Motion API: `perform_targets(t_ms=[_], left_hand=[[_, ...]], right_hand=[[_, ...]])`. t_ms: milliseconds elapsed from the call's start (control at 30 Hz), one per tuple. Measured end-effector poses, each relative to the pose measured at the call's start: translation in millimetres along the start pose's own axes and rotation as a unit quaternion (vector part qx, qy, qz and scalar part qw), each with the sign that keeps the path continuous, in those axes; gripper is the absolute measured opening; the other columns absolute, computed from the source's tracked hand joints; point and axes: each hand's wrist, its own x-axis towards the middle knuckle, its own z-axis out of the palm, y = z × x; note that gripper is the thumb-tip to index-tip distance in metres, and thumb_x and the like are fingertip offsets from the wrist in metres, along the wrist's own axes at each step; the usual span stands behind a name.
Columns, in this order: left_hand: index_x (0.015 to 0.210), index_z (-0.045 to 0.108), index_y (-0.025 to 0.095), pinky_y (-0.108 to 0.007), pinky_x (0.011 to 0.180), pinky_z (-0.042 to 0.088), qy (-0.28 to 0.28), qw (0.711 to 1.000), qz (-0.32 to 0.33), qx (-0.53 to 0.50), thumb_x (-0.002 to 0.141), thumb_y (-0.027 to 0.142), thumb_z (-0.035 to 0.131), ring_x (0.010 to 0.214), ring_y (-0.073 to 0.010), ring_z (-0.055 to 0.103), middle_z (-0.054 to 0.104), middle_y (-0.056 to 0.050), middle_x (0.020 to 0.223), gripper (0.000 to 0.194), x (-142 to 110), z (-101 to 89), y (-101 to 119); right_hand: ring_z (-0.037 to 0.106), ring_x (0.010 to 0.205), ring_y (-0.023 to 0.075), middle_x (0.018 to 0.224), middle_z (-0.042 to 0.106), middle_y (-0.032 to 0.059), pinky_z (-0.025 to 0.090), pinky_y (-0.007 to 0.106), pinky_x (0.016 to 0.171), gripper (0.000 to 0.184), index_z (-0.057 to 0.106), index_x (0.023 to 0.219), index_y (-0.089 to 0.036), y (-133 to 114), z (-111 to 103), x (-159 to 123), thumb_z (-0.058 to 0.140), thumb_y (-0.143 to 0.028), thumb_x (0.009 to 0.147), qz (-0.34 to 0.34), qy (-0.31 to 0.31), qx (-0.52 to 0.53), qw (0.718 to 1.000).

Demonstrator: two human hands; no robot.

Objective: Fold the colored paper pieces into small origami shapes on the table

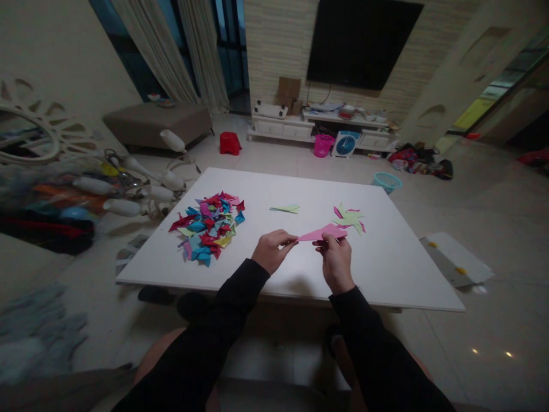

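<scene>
Between my two hands, just above the table, is a piece of folded pink paper [319,233], long and pointed at its left end. My left hand [273,250] pinches that narrow tip between thumb and fingers. The wider right part is gripped by my right hand [337,260], thumb on top. Behind the pink paper lie pinwheel-like folded pieces in light green paper [349,218] with pink ones under them. A slim folded green paper [285,209] rests further back. To the left is a heap of small colourful folded paper figures [210,226].
The white table [266,274] spans the middle. Beyond it stand a red stool [230,143], a pink bin [322,145] and a low TV cabinet [283,127]. A teal basket [387,182] is by the far right corner; a white lamp fixture [124,207] is at the left.
</scene>
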Motion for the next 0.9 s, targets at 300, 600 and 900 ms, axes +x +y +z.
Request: perform_targets(t_ms=[300,600,900], left_hand=[[0.073,0.071,0.014,-0.025,0.057,0.05,0.03,0.953,-0.2,-0.224,0.072,0.038,0.078,0.056,-0.0138,0.063,0.068,-0.004,0.064,0.025,9.4,-1.4,-0.8],[0.094,0.076,0.018,-0.035,0.077,0.053,0.029,0.998,-0.046,0.036,0.075,0.035,0.078,0.089,-0.0223,0.067,0.073,-0.009,0.094,0.026,1.5,-11.9,-5.0],[0.088,0.076,0.022,-0.035,0.077,0.046,0.017,0.964,0.152,0.217,0.089,0.021,0.064,0.083,-0.0214,0.059,0.071,-0.006,0.082,0.012,-7.9,5.1,-14.1]], right_hand=[[0.062,0.064,0.0111,0.085,0.067,-0.0007,0.04,0.02,0.048,0.046,0.058,0.086,-0.022,-13.4,9.4,-14.9,0.086,-0.049,0.061,0.05,-0.099,0.062,0.992],[0.066,0.058,0.0142,0.068,0.069,0.0013,0.054,0.026,0.055,0.035,0.065,0.083,-0.015,6.1,5.8,-9.6,0.084,-0.039,0.066,0.0,-0.052,0.005,0.999],[0.063,0.05,0.0129,0.064,0.064,-0.0022,0.048,0.022,0.046,0.027,0.06,0.083,-0.017,2.8,1.3,-13.4,0.075,-0.037,0.072,0.035,-0.099,-0.042,0.994]])
